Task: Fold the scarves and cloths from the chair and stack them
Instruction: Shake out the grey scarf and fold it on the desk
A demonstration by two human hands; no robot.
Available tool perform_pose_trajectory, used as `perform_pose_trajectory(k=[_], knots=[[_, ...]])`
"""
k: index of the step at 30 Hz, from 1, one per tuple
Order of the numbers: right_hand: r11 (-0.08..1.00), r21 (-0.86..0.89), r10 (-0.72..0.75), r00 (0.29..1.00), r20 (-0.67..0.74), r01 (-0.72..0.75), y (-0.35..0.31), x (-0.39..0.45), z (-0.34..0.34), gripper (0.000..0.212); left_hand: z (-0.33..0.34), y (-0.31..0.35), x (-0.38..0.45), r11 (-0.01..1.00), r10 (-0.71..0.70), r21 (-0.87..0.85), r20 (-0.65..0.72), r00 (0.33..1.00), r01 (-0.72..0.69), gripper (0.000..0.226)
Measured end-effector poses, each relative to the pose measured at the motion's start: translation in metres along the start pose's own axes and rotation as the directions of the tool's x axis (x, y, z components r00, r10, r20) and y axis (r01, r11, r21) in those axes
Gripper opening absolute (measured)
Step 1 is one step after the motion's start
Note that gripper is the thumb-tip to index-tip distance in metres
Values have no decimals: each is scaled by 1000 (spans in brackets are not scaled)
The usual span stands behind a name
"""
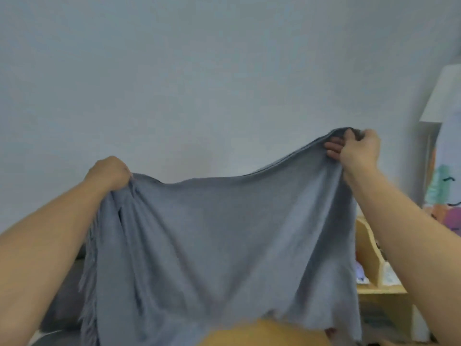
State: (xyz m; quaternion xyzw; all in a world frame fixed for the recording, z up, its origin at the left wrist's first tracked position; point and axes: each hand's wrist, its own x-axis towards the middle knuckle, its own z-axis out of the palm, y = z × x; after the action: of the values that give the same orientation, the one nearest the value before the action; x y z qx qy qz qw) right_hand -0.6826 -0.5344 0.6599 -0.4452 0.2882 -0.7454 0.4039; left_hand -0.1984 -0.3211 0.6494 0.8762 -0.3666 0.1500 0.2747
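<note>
Pale blue-grey wall (199, 71) fills the background. Both hands grasp a grey scarf (212, 245) held up before it: left hand (109, 174) clenching its fringed left edge, right hand (356, 149) pinching the higher right corner.

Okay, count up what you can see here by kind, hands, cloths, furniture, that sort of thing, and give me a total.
Hands: 2, left hand and right hand, both gripping the cloth's top edge
Cloths: 1, grey scarf held up, spread out
Lamps: 1, white lamp
Shelves: 1, wooden shelf
Total: 5
</note>
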Motion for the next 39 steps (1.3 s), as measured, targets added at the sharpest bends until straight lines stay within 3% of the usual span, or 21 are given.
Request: perform_pose_trajectory(k=[2,4,5,8,9,11,14,16,18,19,21,24,27,28,31,34,35,36,38,39], knots=[[977,-205,-55,998,1,54,-7,2,-5,20,8,-9,0,996,-77,52,-10,997,77,34],[864,-491,-151,987,-47,109,-7,7,-16,6,16,-12,-3,985,-155,76,-23,988,157,37],[794,-598,-178,982,-57,109,-4,10,-21,11,21,-12,-4,981,-168,89,-29,985,170,36],[745,-661,-201,975,-91,92,8,8,-27,27,28,-9,-13,982,-149,117,-6,989,149,34],[769,-633,-191,976,-103,83,14,2,-27,24,31,-7,-16,984,-122,139,51,991,114,38],[813,-564,-211,976,-59,142,24,-12,-24,15,38,1,-27,972,-91,235,305,948,18,44],[756,-509,-357,911,207,412,18,-39,-14,11,44,18,-54,886,8,358,624,781,-295,43],[709,-444,-344,818,461,548,8,-54,-4,12,40,42,-77,914,150,191,659,737,-357,36],[742,-352,-210,696,687,571,-2,-78,10,14,38,73,-94,930,360,-149,563,744,-337,27],[751,-323,-164,636,754,576,-4,-90,18,15,35,88,-105,877,439,-401,442,782,-266,24],[760,-289,-115,558,822,582,1,-113,31,16,27,117,-138,690,546,-684,277,790,-236,30],[847,-248,3,463,886,470,19,-140,43,12,30,148,-177,549,683,-806,278,675,-223,30],[859,-265,67,416,907,439,39,-153,44,14,44,155,-190,598,697,-777,384,605,-196,13],[866,-266,75,415,907,423,43,-154,42,14,48,154,-189,632,673,-754,420,609,-179,7],[876,-277,82,444,893,394,53,-153,36,15,55,150,-190,709,601,-700,537,592,-85,20],[791,-386,133,482,866,474,68,-140,28,12,60,142,-186,757,551,-649,569,610,-78,22],[726,-465,164,529,833,507,75,-130,24,12,62,138,-183,766,531,-637,558,638,-80,21],[633,-574,184,618,764,520,83,-114,18,12,64,134,-180,775,502,-629,546,670,-67,20],[466,-772,142,824,548,433,90,-81,2,11,65,126,-176,783,424,-622,536,730,2,17],[449,-810,89,884,459,376,86,-68,-7,12,63,123,-175,780,400,-624,546,736,39,15]])
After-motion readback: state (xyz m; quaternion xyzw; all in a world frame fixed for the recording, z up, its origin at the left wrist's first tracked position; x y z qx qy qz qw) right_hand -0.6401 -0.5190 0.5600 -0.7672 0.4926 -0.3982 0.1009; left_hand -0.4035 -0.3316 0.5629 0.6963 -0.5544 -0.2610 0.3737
